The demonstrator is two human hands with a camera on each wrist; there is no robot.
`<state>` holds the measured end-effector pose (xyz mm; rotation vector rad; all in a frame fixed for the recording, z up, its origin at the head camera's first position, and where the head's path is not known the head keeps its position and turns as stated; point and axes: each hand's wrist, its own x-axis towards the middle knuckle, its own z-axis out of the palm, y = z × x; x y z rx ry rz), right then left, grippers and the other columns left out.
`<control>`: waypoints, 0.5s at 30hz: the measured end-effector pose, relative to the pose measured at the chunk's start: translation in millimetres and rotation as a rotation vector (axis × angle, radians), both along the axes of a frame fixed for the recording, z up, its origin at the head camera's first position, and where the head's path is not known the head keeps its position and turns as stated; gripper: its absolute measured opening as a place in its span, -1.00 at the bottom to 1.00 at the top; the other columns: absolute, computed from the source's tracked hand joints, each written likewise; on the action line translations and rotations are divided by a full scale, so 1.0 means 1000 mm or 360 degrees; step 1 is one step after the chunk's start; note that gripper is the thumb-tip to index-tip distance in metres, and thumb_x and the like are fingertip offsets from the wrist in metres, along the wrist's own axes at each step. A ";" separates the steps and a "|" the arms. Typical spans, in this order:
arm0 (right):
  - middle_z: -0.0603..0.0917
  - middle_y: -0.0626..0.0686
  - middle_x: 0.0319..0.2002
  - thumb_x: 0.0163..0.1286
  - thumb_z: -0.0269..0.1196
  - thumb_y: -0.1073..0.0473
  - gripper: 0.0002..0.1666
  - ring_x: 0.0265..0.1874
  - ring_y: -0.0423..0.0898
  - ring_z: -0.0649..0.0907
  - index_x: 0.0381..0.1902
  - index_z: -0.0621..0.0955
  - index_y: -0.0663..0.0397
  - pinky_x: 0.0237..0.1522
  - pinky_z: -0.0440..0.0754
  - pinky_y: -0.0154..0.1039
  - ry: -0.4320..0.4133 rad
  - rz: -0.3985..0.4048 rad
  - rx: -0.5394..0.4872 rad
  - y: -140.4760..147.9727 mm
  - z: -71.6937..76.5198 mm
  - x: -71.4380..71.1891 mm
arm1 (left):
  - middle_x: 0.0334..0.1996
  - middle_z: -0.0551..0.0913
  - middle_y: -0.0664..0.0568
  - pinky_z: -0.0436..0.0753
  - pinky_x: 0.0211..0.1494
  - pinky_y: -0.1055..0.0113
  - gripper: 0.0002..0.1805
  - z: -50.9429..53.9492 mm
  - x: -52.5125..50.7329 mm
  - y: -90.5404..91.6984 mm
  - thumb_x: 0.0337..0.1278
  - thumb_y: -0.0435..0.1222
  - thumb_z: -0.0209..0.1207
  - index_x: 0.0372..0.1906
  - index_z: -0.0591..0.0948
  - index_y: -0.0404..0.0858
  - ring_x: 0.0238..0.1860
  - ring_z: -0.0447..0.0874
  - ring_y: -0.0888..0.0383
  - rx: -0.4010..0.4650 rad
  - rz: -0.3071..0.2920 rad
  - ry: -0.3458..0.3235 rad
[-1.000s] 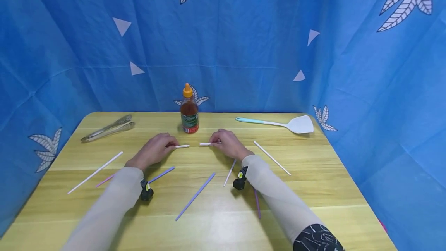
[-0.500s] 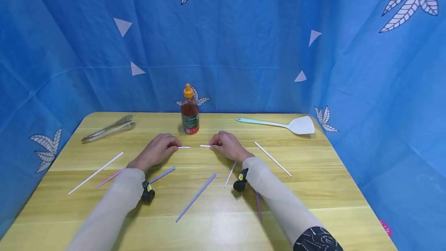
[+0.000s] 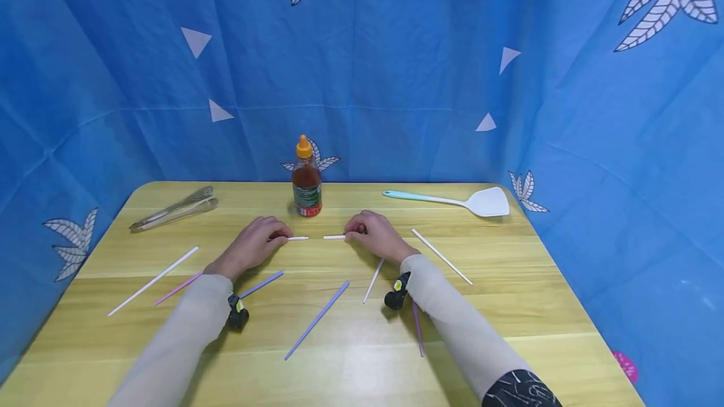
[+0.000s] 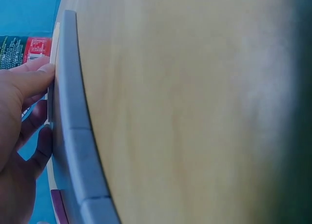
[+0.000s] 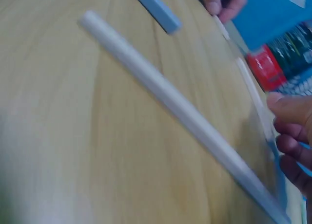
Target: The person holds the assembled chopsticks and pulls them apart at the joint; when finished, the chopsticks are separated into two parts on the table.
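Head view: see left hand pinching one white straw, right hand at the outer part of another white straw, can't tell if gripping or released. Find both straws roughly in line just in front of the upright, orange-capped sauce bottle, inner tips facing with a gap between. Also have a violet straw lying slanted on the table between the forearms, tongs at back left, white-bladed spatula at back right.
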<state>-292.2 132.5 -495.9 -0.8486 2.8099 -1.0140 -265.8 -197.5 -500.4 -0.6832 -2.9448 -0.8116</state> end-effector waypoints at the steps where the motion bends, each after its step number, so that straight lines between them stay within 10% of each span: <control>1: 0.74 -0.02 -0.17 0.56 0.42 0.11 -0.84 -0.22 -0.17 0.60 -0.03 0.82 0.03 -0.10 0.61 -0.25 0.0003 -0.0010 -0.0019 0.005 0.001 0.000 | -0.07 0.77 0.01 0.65 0.23 -0.12 -0.86 0.000 0.000 -0.001 0.55 -0.35 0.30 0.02 0.80 -0.14 0.07 0.66 -0.04 0.0000 -0.0003 -0.0002; 15: 0.78 -0.03 0.00 0.58 0.38 0.22 -0.82 0.06 -0.05 0.70 0.04 0.83 -0.01 0.17 0.73 -0.03 0.0088 0.0223 0.0196 0.083 0.015 0.014 | -0.05 0.77 0.02 0.62 0.28 -0.16 -0.85 -0.001 -0.001 -0.004 0.57 -0.33 0.28 0.04 0.79 -0.13 0.13 0.65 -0.08 0.0013 -0.0002 -0.0049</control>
